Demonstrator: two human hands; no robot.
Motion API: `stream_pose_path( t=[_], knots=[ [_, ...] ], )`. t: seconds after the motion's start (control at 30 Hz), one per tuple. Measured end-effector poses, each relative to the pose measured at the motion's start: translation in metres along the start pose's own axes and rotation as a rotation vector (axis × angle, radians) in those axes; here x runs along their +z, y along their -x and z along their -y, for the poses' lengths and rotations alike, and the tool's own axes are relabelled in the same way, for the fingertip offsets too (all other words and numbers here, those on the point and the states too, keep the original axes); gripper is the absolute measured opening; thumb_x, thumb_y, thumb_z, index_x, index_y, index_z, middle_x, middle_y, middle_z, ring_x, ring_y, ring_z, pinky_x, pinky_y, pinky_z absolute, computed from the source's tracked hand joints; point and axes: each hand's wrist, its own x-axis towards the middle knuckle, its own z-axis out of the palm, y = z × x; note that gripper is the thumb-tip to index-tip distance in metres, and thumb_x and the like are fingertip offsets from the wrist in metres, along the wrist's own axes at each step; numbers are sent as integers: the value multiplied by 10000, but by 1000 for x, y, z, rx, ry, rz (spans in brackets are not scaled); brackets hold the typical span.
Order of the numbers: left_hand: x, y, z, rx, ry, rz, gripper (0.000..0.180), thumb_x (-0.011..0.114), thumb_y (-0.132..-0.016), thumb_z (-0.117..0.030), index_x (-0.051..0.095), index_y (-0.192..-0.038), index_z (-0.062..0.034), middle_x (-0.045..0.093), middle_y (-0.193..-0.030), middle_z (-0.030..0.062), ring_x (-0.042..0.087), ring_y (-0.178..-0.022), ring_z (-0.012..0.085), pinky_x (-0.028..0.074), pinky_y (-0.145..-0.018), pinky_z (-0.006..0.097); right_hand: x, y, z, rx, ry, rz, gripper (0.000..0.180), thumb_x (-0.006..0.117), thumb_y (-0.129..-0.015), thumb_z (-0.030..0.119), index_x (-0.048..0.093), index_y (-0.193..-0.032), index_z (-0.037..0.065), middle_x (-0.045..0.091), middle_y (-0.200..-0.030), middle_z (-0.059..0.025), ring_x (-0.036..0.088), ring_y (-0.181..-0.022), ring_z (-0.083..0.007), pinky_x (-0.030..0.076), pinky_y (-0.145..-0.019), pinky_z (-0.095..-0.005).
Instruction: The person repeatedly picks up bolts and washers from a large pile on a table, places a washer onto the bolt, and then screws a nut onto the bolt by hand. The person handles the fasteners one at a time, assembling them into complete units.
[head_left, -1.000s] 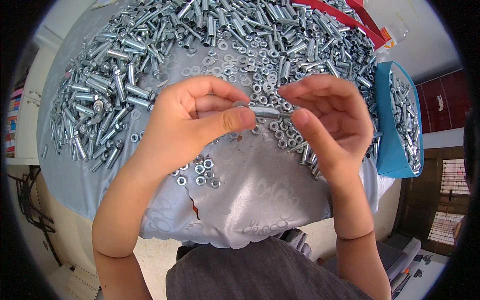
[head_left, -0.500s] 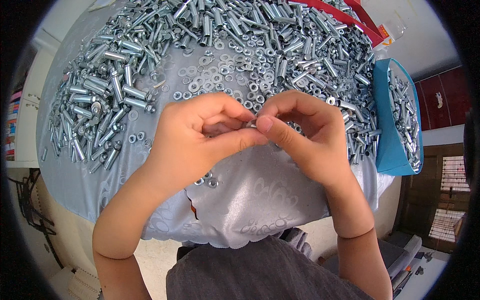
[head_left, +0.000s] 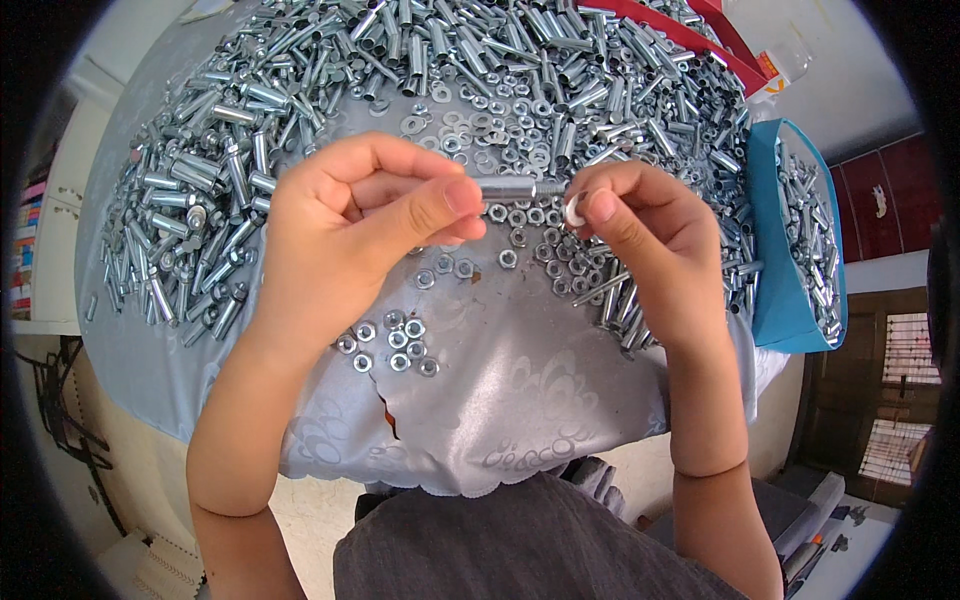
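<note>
**Two hands, one bolt, one washer**

Two hands hold a single bolt (head_left: 520,187) level above the worktop (head_left: 520,400), just over the loose parts. The left hand (head_left: 350,230) pinches its sleeved end between thumb and fingers, keeping the threaded end free and pointing toward the right hand (head_left: 640,240). The right hand pinches one flat washer (head_left: 574,209) between thumb and forefinger, hole facing the bolt's tip, apparently so that it can slide on. Directly below lie loose nuts (head_left: 392,340), about ten in the near cluster and more under the bolt. Farther out, washers (head_left: 470,125) are scattered too thickly to count, and a heap of metal sleeves and bolts (head_left: 230,150) rings the working space within easy reach. One blue tray (head_left: 775,280) at the right edge holds further bolts. One grey patterned cloth covers the worktop.
</note>
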Motion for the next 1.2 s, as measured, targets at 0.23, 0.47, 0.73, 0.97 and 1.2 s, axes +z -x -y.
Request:
stream_pose_path(
  t=[0.23, 0.47, 0.73, 0.97, 1.2],
  knots=[
    [2, 1, -1, -54, 14, 41, 209, 629, -800, -152, 557, -899, 17, 631, -787, 128, 632, -669, 173, 532, -624, 262, 4, 2, -2, 16, -18, -11, 144, 603, -829, 123, 568, -883, -5, 567, -798, -1, 503, -719, -49, 396, -629, -173],
    [0, 1, 0, -111, 29, 77, 216, 616, -812, -183, 552, -893, 6, 634, -794, 123, 632, -672, 166, 534, -629, 264, 8, 1, -3, -7, -94, -16, 145, 601, -827, 115, 553, -886, -8, 568, -791, -12, 519, -726, -68, 424, -665, -197],
    [0, -1, 0, -190, 65, 63, 209, 606, -821, -196, 549, -892, -7, 635, -796, 113, 631, -677, 158, 534, -634, 260, 10, 4, 1, -41, -44, -42, 129, 603, -808, 49, 568, -905, -29, 592, -836, -57, 564, -748, -105, 457, -683, -220],
    [5, 1, -4, -221, 72, 30, 205, 588, -836, -207, 551, -865, -8, 614, -759, 80, 602, -643, 124, 518, -611, 243, 15, 7, -4, -139, 40, -21, 183, 636, -773, 20, 574, -936, -35, 607, -882, -61, 563, -797, -96, 454, -724, -224],
    [9, 7, 8, -313, 33, 78, 326, 486, -890, -296, 588, -896, 14, 514, -645, 0, 434, -538, 58, 357, -483, 192, 16, 7, -4, -384, 413, 73, 156, 688, -713, 41, 612, -847, 18, 616, -858, -76, 578, -755, -128, 458, -638, -235]
  ],
)
